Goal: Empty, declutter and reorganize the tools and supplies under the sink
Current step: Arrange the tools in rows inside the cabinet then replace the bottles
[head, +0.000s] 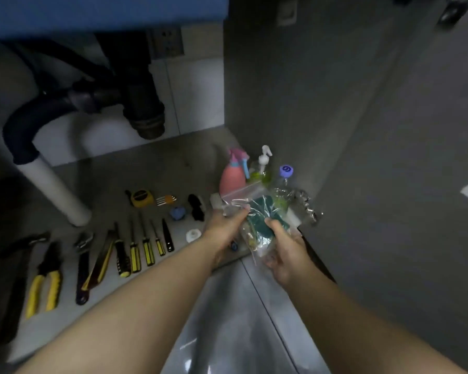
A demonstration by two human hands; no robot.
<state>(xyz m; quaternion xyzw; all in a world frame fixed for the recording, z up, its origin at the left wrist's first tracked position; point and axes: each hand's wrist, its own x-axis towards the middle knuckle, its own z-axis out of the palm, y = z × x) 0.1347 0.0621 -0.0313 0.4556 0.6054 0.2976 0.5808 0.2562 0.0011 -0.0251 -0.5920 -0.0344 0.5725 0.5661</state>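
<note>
Two hands hold a clear plastic bag over the front right corner of the cabinet floor under a sink.

The left hand point(223, 225) pinches the upper left edge of the plastic bag point(250, 233) with curled fingers; the right hand point(283, 252) grips it from below, thumb pressed on top. Something dark green point(264, 209) shows inside the bag, between the two grips. A pink spray bottle point(233, 178) stands just behind, and screwdrivers point(146, 249) and pliers point(45, 282) lie in a row along the cabinet floor point(146, 168) towards the left.
</note>
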